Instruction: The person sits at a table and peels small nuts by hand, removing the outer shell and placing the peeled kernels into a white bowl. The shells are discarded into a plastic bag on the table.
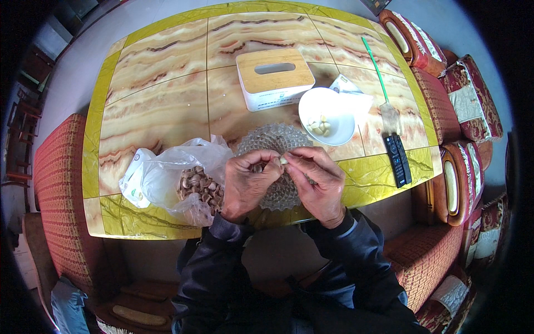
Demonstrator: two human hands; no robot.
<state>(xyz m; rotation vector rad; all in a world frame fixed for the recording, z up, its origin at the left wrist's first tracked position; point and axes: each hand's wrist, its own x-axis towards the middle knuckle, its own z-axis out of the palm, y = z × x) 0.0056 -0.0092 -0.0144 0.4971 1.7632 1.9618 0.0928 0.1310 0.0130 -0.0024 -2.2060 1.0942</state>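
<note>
My left hand (pixel 251 179) and my right hand (pixel 319 181) meet over a clear, textured glass dish (pixel 276 195). A small pale garlic clove (pixel 283 160) is pinched between their fingertips, with the right thumb and forefinger against it. The left fingers are closed beside it, partly covering it. Left of my hands lies an open clear plastic bag (pixel 167 167) holding many brownish garlic cloves (pixel 199 186) in their skins. Beyond my right hand stands a white bowl (pixel 340 108) with several peeled cloves (pixel 320 126) inside. My hands hide much of the dish's inside.
A tissue box (pixel 275 78) with a wooden lid stands behind the dish. On the right lie a black remote control (pixel 396 160) and a fly swatter with a green handle (pixel 374 67). The marble-patterned table (pixel 161 94) has a yellow border. Red patterned seats (pixel 64 195) stand around it.
</note>
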